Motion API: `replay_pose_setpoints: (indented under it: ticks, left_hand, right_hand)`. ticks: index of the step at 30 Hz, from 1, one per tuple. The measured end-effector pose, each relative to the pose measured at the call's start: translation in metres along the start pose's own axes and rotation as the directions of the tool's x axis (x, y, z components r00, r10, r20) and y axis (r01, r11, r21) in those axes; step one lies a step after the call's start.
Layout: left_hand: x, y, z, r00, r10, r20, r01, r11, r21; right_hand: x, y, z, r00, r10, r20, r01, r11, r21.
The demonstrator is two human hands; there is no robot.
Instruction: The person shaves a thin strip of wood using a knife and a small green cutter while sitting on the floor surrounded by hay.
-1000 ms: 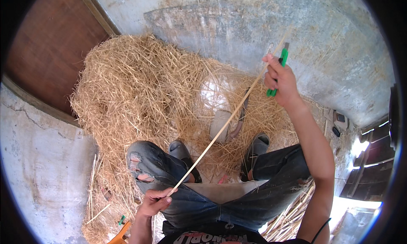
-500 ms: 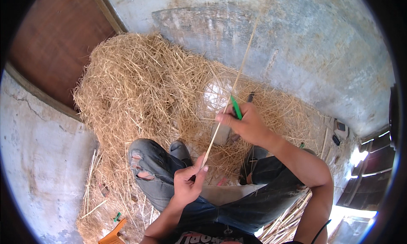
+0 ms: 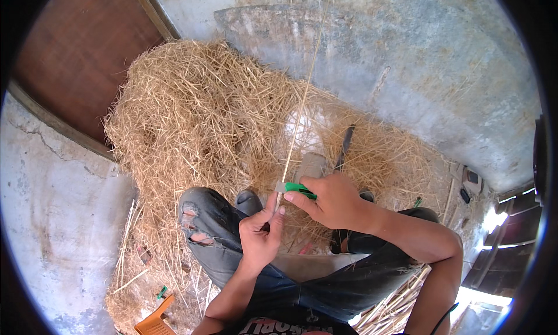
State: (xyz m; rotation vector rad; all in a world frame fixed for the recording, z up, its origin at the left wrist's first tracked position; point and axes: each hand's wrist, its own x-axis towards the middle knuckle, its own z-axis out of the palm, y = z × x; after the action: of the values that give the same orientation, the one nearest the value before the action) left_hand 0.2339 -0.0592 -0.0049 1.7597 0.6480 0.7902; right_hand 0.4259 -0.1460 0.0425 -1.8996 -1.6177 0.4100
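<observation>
My left hand [image 3: 260, 236] pinches the lower end of a long, thin pale strip [image 3: 300, 111], which looks like split bamboo or cane. It slants up and away toward the far wall. My right hand [image 3: 334, 202] is closed round a green utility knife [image 3: 299, 189]. The knife's short blade lies against the strip, just above my left fingertips. Both hands are close together over my lap, between my bent knees.
A big heap of straw-like shavings [image 3: 192, 108] lies against the wall. Beyond my right hand are a long dark blade [image 3: 346, 144] and a grey block [image 3: 312, 165]. An orange plastic piece [image 3: 155, 316] sits lower left; cut stalks [image 3: 388, 303] lie under my right thigh.
My right hand has come down and nearer along the strip, bringing the knife blade beside my left fingers. The strip now stands steeper, its far end swung leftward.
</observation>
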Motion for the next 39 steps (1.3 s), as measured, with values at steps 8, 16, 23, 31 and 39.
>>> replay_pose_setpoints:
  ticks: [8, 16, 23, 31, 39]
  left_hand:
    - [-0.018, 0.010, -0.022, 0.980, -0.128, 0.149, 0.145, 0.983, -0.109]
    - [-0.084, -0.025, -0.117, 0.895, -0.250, 0.369, 0.326, 0.932, -0.160]
    - [-0.074, -0.046, -0.230, 0.984, -0.073, -0.164, 0.067, 0.997, -0.036]
    - [-0.136, -0.145, -0.299, 0.911, 0.320, -0.260, 0.058, 0.523, 0.850]
    - [-0.420, -0.205, -0.389, 0.586, -0.234, -0.776, 0.715, -0.301, 0.631]
  right_hand:
    - [0.043, 0.062, -0.017, 0.926, 0.289, -0.243, -0.283, 0.957, 0.059]
    - [0.013, 0.251, -0.130, 0.441, 0.628, -0.641, -0.558, 0.751, 0.353]
    - [-0.009, 0.245, -0.125, 0.388, 0.741, -0.549, -0.532, 0.666, 0.523]
    - [0.002, 0.214, -0.114, 0.623, 0.562, -0.543, -0.483, 0.823, 0.298]
    - [-0.069, 0.223, -0.147, 0.610, 0.462, -0.644, -0.556, 0.828, 0.068]
